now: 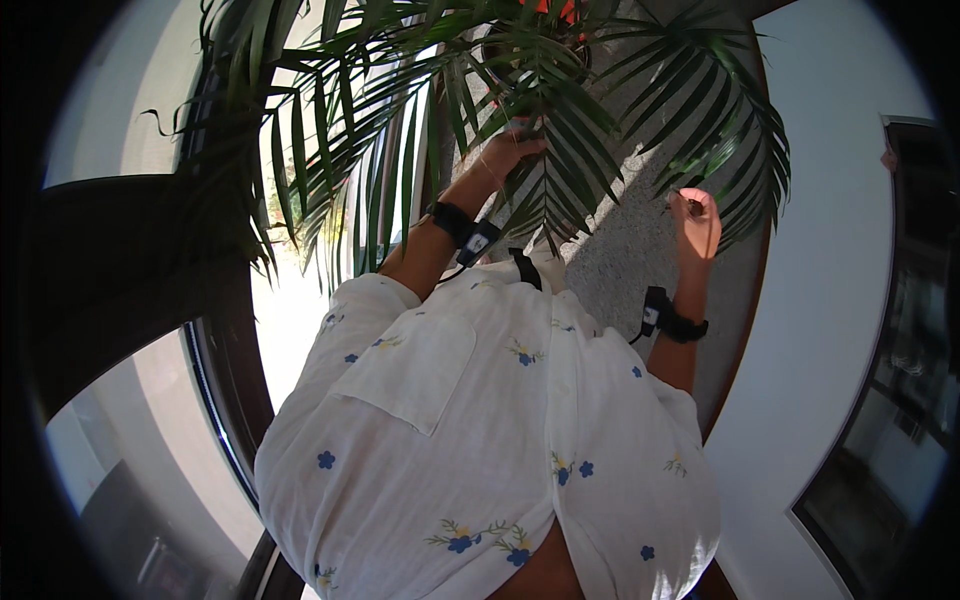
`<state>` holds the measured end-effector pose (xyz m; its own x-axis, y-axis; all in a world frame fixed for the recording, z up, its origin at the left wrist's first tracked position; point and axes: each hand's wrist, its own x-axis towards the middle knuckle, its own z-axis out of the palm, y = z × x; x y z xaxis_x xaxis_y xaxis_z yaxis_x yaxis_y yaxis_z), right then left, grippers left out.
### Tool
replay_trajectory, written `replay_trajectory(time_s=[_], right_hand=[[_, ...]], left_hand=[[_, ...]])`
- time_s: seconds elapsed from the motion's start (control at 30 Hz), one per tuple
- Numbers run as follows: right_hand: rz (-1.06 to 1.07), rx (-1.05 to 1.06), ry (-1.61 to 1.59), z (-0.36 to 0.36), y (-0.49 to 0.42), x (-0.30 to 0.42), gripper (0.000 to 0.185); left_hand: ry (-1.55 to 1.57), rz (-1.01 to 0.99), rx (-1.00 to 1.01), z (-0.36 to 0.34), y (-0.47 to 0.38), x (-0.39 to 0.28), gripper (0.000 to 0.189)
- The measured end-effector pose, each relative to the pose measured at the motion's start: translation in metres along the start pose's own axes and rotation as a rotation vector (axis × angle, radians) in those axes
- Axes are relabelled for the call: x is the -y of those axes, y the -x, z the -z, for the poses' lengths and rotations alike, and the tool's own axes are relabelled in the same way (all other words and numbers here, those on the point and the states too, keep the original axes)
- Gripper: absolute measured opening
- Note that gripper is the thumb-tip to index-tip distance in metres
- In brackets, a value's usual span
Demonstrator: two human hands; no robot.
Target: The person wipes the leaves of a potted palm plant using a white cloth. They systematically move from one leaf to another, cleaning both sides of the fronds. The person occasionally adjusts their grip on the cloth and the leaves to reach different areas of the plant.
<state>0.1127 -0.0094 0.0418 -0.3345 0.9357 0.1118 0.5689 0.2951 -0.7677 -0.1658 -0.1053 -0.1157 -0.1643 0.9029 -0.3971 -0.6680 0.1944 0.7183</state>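
Observation:
A potted palm with long green fronds [577, 142] fills the top of the view. Among its leaves, my left hand [514, 154] reaches towards the stems just below the pot [495, 56], fingers bent; leaves partly cover the fingertips, so a grip cannot be made out. My right hand [694, 214] is raised at the right, beside the drooping tips of another frond, its fingers curled round a small brown thing [696, 208] that is too small to identify. Something red [559, 9] shows behind the leaves at the top edge.
A speckled grey floor [630, 247] lies below the fronds, crossed by a strip of sunlight. Dark-framed glass [232, 360] stands on the left, with bright light beyond. At the right are a white wall [810, 225] and a dark framed panel [892, 345].

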Motion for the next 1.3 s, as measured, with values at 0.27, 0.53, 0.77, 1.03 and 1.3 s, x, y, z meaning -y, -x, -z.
replay_trajectory(time_s=[0.27,0.53,0.77,1.03,1.3], right_hand=[[-0.518,0.589,-1.072,-0.105,-0.024,0.053,0.021],[-0.603,0.765,-1.168,-0.173,-0.014,0.047,0.03],[-0.598,0.749,-1.148,-0.201,-0.003,0.028,0.029],[-0.469,0.769,-0.622,-0.192,0.01,0.044,0.035],[-0.214,0.598,-0.134,-0.248,0.007,-0.006,0.047]], left_hand=[[-0.37,-0.391,-0.234,0.011,0.039,-0.029,0.024],[-0.525,-0.356,-0.322,0.029,0.073,-0.037,0.028],[-0.486,-0.501,-0.215,0.003,0.081,-0.03,0.035],[-0.102,-0.332,-0.211,0.032,0.069,-0.007,0.038],[-0.187,-0.444,-0.311,0.079,0.052,0.019,0.044]])
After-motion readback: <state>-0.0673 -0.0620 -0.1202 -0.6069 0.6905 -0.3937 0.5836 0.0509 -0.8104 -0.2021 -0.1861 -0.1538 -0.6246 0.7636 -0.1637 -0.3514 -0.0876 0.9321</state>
